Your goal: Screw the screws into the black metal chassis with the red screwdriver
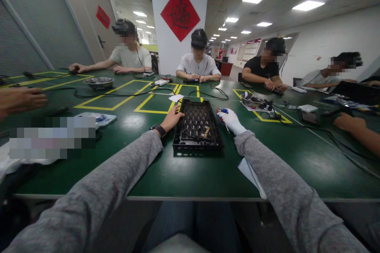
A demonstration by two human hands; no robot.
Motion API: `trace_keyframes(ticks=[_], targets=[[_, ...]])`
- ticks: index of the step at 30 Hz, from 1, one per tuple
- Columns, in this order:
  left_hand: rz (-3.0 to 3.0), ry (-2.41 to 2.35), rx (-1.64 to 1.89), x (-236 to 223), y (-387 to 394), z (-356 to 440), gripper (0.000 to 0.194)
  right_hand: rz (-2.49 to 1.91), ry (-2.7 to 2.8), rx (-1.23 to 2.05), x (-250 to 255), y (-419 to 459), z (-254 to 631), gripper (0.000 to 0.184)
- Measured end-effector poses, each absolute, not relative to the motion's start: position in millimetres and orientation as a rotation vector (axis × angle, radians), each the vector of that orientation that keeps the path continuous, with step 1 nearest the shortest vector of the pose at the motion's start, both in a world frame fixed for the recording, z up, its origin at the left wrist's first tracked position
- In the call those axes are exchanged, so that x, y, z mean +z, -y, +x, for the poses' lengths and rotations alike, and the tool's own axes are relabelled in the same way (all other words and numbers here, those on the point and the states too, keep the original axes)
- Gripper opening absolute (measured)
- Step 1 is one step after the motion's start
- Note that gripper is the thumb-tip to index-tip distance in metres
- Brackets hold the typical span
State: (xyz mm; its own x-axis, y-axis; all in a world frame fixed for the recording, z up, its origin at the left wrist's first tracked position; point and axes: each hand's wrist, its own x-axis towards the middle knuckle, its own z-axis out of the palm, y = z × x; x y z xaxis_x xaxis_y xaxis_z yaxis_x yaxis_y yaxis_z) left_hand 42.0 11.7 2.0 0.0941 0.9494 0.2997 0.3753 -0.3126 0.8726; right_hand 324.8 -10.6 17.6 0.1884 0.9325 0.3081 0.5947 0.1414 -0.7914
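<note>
A shallow black plastic casing [218, 136], open at the top, lies on the green table in front of me. Inside it are rows of small pale points and a few brass-coloured metal pieces [205, 131] near the close end. My left hand [172, 119], bare and with a dark watch at the wrist, rests on the casing's left rim, thumb and fingers apart. Just off the right rim, my right hand [234, 121] in a white glove is closed round a screwdriver [219, 111] with a red and blue handle. Its thin shaft points down toward me.
A folded pale sheet [251, 174] lies under my right forearm. Beyond the casing are yellow tape outlines [113, 108], black cables and a metal bowl [99, 83]. Several people sit around the table [142, 180]; a neighbour's hand [350, 120] is at the right.
</note>
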Motion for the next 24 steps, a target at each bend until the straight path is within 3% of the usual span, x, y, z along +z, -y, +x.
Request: trace_keyframes(ticks=[10, 14, 17, 24], targets=[[1.756, -1.140, 1.232, -2.8, -25.5, 39.1, 0.058, -1.696, 1.832, 0.136, 7.6, 13.4, 321.0, 0.039], [1.833, -1.180, 1.195, -4.6, -27.9, 38.5, 0.059, -1.793, 1.844, 0.049, 18.2, 21.0, 316.0, 0.045], [1.859, -1.208, 1.198, -7.2, -28.1, 38.4, 0.059, -1.742, 1.812, -0.198, 38.1, 32.1, 307.8, 0.053], [1.852, -1.298, 1.200, -9.2, -28.4, 39.0, 0.055, -1.453, 2.508, -0.286, 72.1, 59.3, 279.6, 0.055]])
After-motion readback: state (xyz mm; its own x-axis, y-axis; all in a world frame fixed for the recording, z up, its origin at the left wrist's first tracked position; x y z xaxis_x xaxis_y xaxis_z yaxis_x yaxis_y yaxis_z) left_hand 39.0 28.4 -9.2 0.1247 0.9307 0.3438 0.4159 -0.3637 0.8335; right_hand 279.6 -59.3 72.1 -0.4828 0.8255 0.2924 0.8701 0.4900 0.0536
